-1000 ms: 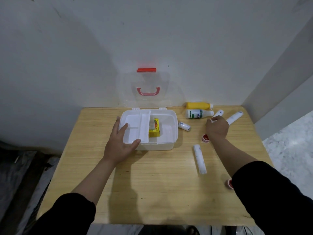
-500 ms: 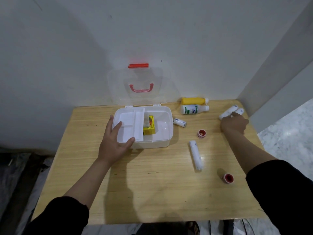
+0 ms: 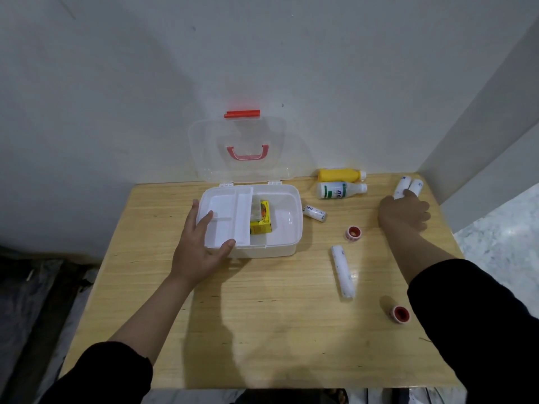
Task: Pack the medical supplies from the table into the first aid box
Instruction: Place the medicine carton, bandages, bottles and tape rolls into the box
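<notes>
Packing barely started, by the look of it. The white plastic first aid box [image 3: 280,228] sits open at the back-centre of the light wooden desk [image 3: 262,330], its clear lid w/ red handle [image 3: 237,150] standing upright against the wall. Inside: a white divided insert tray [image 3: 226,220] on the left half and one yellow cardboard carton [image 3: 261,221] in the middle. Right half looks bare.

Still out on the desk, all right of the box:
- yellow plastic bottle [image 3: 339,174] and white bottle w/ green label [image 3: 339,190], lying side by side at the back
- short white bandage roll [image 3: 315,212], just beside the box
- long white wrapped roll [image 3: 342,271], nearer the front
- two small red-cored tape rolls [image 3: 353,232] & [image 3: 400,314]
- pair of white bandage rolls [image 3: 408,186] at the far right corner

Left hand [image 3: 198,246]: fingers spread apart, resting on the box's near-left corner, thumb on the front rim, prob. steadying it. Right hand [image 3: 404,211]: stretched to the corner pair, fingers curled over their near ends; whether they're clamped on a roll I can't tell.

So approx. one item in, eight to go, then the lid.
</notes>
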Available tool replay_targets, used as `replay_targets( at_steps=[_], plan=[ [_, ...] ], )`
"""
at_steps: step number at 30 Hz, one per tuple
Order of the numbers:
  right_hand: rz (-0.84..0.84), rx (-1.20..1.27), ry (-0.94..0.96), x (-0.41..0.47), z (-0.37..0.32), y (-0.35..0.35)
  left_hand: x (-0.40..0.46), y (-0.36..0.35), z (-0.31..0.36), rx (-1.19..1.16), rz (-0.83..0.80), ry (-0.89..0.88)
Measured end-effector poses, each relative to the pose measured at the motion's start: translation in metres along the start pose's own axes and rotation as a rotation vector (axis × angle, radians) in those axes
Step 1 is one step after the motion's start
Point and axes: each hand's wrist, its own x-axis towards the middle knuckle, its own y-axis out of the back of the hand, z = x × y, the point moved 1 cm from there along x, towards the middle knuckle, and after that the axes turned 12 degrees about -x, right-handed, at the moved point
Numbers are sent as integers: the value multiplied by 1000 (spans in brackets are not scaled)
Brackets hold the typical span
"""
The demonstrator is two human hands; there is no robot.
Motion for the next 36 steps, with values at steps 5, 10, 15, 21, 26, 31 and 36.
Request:
replay_targets(
  at_steps=[5,10,15,21,26,31,36],
  plan=[
    [29,39,118,2,7,-4,1,-1,-1,9,11,5],
    [21,311,203,-16,5,6,-2,-5,-3,21,37,15],
    [75,478,415,-93,3,71,7,13,-3,-56,5,-13],
    [-189,363,693,-137,-30,97,2,4,-6,-47,5,36],
    [-359,232,750,-158,-66,110,-1,-3,-3,-56,13,42],
    [-414,-82,750,-170,-103,104,0,0,-4,-74,12,-1],
    [-304,-283,785,-176,-125,91,0,2,-3,-84,-4,11]
  ],
)
